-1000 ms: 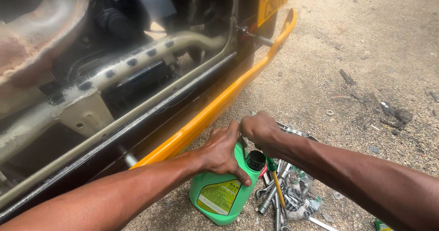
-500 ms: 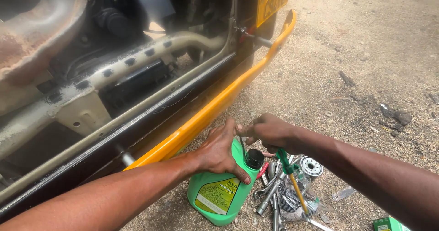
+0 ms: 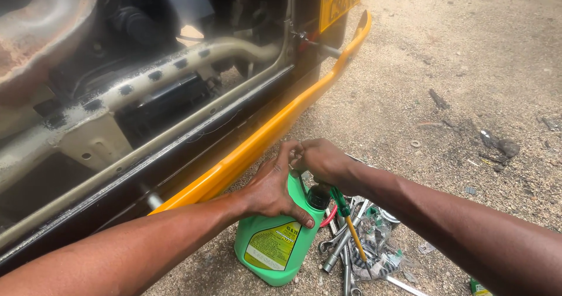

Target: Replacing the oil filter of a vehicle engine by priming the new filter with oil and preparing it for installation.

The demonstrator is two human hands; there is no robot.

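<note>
A green plastic jug (image 3: 275, 243) with a yellow label and a black cap (image 3: 318, 197) stands on the gravel. My left hand (image 3: 272, 185) grips its top at the handle, thumb down the front. My right hand (image 3: 322, 158) is just above the cap, and its fingertips meet my left fingers over the jug's top. A screwdriver (image 3: 350, 228) with a green handle and yellow shaft hangs point-down from under my right palm and seems to be held there. Whether the fingertips pinch anything small is hidden.
Several spanners and sockets (image 3: 342, 261) lie in a heap right of the jug. A yellow bumper bar (image 3: 281, 120) runs diagonally just behind my hands, with the vehicle's open engine bay (image 3: 146, 85) beyond it. Gravel ground (image 3: 468, 67) spreads to the right.
My right hand swung a little to the right with the screwdriver, then came back to the jug's top, where its fingertips now meet my left fingers. My left hand has kept hold of the jug.
</note>
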